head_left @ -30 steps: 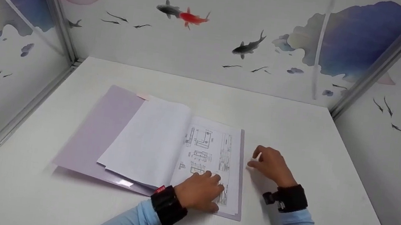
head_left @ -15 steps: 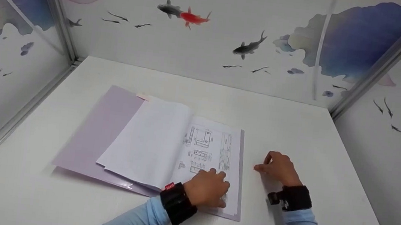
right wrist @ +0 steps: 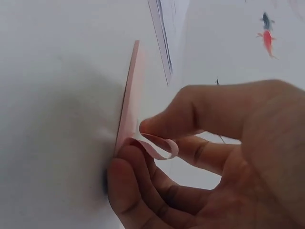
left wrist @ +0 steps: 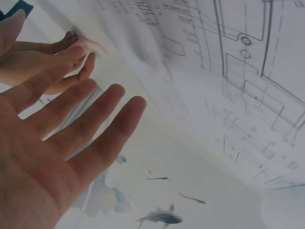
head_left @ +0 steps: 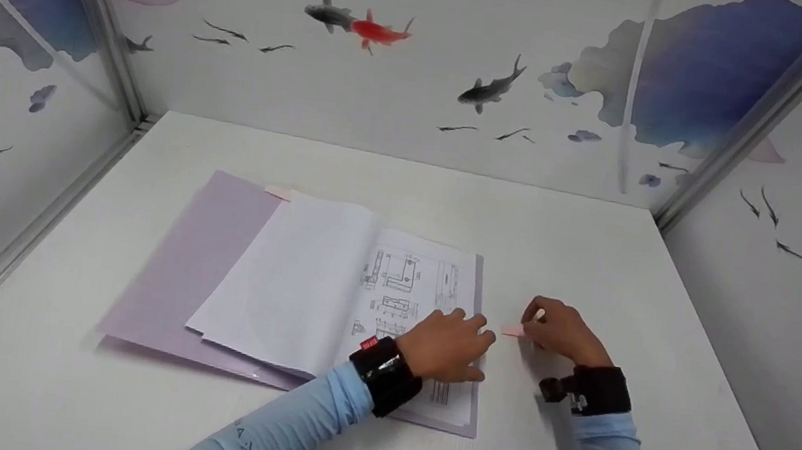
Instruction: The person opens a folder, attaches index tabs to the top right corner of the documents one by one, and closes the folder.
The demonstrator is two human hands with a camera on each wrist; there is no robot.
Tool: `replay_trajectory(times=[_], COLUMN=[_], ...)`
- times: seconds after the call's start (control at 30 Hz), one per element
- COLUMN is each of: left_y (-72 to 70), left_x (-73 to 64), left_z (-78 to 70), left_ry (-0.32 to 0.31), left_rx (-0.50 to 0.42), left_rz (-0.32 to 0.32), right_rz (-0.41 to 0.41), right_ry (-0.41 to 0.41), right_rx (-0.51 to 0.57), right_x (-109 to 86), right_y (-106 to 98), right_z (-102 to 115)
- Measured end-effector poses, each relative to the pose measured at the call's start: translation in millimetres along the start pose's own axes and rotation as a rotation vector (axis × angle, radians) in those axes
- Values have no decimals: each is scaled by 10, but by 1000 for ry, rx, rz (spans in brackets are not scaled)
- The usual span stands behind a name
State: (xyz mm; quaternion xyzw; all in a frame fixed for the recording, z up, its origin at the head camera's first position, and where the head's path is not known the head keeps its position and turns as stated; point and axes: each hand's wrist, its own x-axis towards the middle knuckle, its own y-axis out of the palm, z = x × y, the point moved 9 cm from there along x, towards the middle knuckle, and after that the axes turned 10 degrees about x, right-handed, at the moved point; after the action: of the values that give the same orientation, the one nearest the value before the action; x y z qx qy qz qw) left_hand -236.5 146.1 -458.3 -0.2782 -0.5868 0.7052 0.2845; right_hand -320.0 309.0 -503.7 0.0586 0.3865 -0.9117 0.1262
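Observation:
My right hand [head_left: 568, 333] pinches a curled pink sticky note [right wrist: 170, 149] between thumb and finger, just right of the open folder. Its other fingers touch the thin pink sticky-note pad [right wrist: 127, 107], which shows past the fingertips as a small pink patch in the head view. Over the right edge of the page with technical drawings [head_left: 403, 274], my left hand [head_left: 444, 345] is spread with fingers extended, holding nothing. In the left wrist view its fingers point toward the right hand.
A pale purple folder [head_left: 173, 267] lies open on the white table [head_left: 566, 236], turned sheets [head_left: 289, 280] at its left. A pink tab [head_left: 278, 194] sticks out at their top. Walls painted with fish [head_left: 492, 92] enclose the table on three sides.
My left hand has moved right and away from me, toward the page's right edge. The right hand has shifted slightly right, and a pink note with its pad now shows at its fingers.

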Motion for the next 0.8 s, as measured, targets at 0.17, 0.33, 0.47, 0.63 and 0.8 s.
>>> replay_trajectory(times=[0.17, 0.33, 0.47, 0.63, 0.8], left_y=[128, 204, 250, 288, 296], left_x=[206, 361, 430, 478, 480], left_z=[-43, -146, -201, -204, -222], left_ry=[5, 8, -15, -51, -53], left_rx=[6, 37, 72, 94, 116], left_rz=[-9, -2, 18, 30, 32], right_rz=[5, -23, -32, -26, -57], right_ry=[-14, 32, 38, 8, -6], right_rx=[-1, 27, -9, -3, 32], right_x=[-1, -14, 3, 32, 30], right_y=[-33, -69, -62, -46, -68], right_z=[26, 12, -7, -26, -61])
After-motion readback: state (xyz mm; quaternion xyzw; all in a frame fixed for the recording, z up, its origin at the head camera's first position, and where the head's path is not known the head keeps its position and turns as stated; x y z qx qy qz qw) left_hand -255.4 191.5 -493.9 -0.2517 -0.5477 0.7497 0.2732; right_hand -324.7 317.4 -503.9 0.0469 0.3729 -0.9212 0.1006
